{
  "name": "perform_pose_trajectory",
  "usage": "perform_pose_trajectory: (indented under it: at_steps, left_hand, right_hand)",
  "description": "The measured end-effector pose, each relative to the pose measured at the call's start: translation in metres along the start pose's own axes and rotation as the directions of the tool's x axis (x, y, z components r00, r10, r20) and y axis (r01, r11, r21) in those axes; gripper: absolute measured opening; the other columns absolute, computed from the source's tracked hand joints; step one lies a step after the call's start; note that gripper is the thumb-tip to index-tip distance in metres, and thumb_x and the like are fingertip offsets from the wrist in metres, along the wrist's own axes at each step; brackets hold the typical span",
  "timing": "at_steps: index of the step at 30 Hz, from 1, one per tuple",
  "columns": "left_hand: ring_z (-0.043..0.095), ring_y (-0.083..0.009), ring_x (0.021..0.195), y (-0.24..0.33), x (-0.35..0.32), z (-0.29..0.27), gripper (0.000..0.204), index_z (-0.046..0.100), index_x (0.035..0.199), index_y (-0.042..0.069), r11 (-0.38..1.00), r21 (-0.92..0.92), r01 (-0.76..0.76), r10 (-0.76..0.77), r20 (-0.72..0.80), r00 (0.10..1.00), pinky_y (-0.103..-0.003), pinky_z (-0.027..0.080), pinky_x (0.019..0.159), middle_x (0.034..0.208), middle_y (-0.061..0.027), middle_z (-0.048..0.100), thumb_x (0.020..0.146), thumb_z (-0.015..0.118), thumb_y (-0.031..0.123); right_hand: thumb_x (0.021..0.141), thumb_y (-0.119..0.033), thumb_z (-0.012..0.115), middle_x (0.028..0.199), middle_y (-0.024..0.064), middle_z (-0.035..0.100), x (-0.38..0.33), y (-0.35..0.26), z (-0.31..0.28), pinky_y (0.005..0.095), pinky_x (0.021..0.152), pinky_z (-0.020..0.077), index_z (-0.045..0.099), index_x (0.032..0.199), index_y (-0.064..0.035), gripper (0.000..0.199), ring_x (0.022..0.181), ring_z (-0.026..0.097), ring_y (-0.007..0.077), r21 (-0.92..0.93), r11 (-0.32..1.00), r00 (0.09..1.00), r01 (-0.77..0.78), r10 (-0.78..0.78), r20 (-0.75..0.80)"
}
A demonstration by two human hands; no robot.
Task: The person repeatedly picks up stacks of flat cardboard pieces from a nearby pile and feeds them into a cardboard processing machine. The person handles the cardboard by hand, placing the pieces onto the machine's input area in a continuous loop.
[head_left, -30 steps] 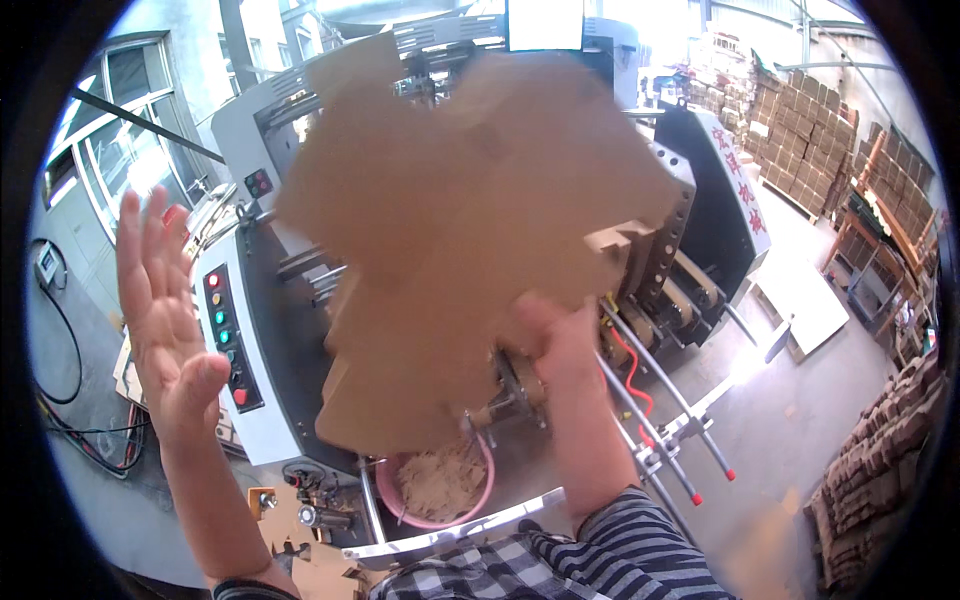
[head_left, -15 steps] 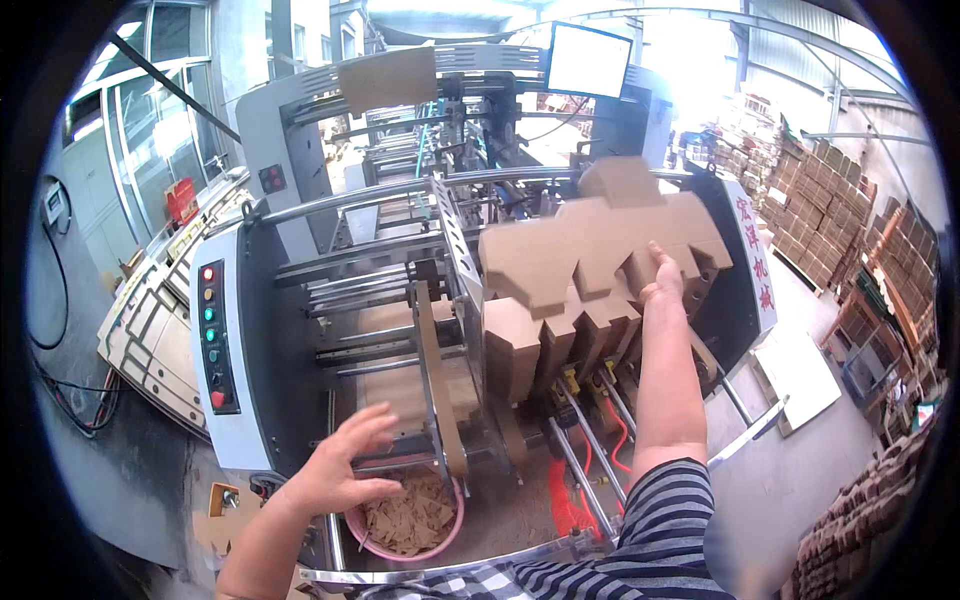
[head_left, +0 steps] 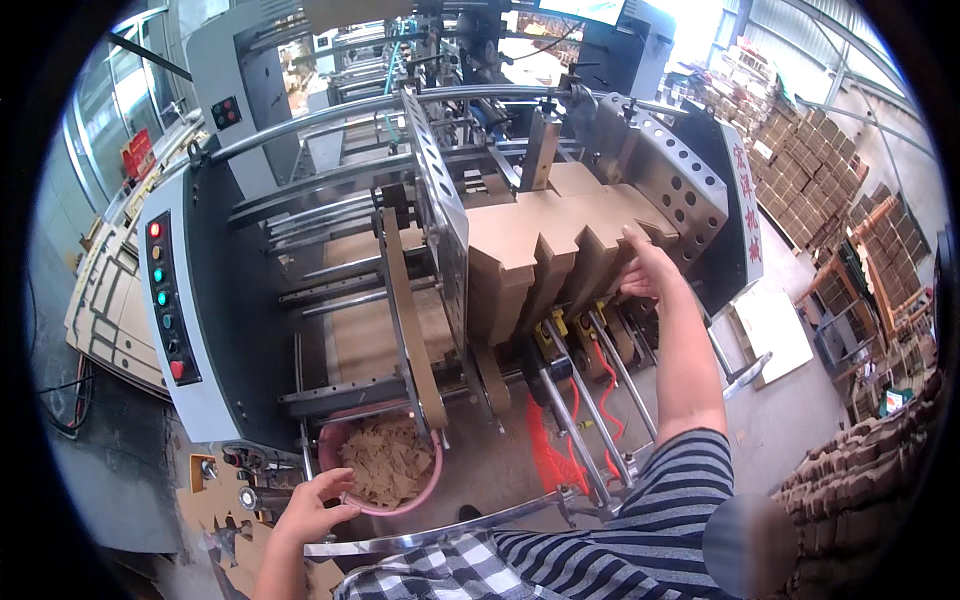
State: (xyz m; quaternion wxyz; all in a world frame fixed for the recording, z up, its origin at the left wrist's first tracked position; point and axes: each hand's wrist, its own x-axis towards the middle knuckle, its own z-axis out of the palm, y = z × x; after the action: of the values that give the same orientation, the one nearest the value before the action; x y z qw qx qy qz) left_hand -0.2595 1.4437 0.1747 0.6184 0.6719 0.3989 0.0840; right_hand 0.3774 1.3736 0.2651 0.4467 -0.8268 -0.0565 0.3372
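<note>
A stack of brown die-cut cardboard blanks [head_left: 570, 225] sits in the machine's feed hopper, its near edge cut into notches and flaps. My right hand [head_left: 650, 268] is closed at the stack's near right edge, one digit on the top blank and the other fingers curled against the side below. What those lower fingers touch is partly hidden. My left hand [head_left: 318, 505] hangs open and holds nothing, near the rim of a pink tub [head_left: 432, 488] filled with cardboard scraps [head_left: 390, 462].
Perforated metal side plates [head_left: 680, 185] flank the stack. Metal rods [head_left: 575, 435] and red air hoses [head_left: 608, 385] lie below it. A button panel [head_left: 165, 300] is on the machine's left side. Bundled cardboard [head_left: 800, 195] stands at the far right, more stacks [head_left: 870, 500] nearer.
The blanks in my right hand have come down from above the hopper onto the stack. My left hand has moved lower and left. The view has tilted downward.
</note>
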Motion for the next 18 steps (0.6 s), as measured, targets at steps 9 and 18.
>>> perform_pose_trajectory:
  at_steps: [9, 18]
  left_hand:
    - [0.058, -0.0236, 0.111, -0.023, -0.003, 0.011, 0.06, 0.049, 0.128, -0.003, 0.97, -0.223, 0.1, -0.108, -0.023, 0.994, -0.036, 0.05, 0.092, 0.12, -0.0151, 0.059, 0.074, 0.073, -0.004]
    - [0.059, -0.0211, 0.106, -0.046, -0.001, 0.024, 0.057, 0.051, 0.126, -0.002, 0.952, -0.277, 0.131, -0.147, -0.036, 0.988, -0.033, 0.05, 0.09, 0.118, -0.0135, 0.06, 0.073, 0.072, -0.006]
  right_hand:
    - [0.081, -0.03, 0.067, 0.087, 0.0194, 0.067, 0.04, 0.049, 0.041, 0.041, 0.076, 0.0515, 0.069, 0.086, -0.0007, 0.03, 0.083, 0.065, 0.0363, -0.744, 0.372, 0.641, 0.555, -0.761, 0.098]
    - [0.08, -0.027, 0.069, 0.083, 0.0214, 0.066, 0.028, 0.037, 0.044, 0.0438, 0.077, 0.0513, 0.069, 0.08, 0.0001, 0.027, 0.083, 0.064, 0.0372, -0.787, 0.323, 0.623, 0.525, -0.776, 0.097]
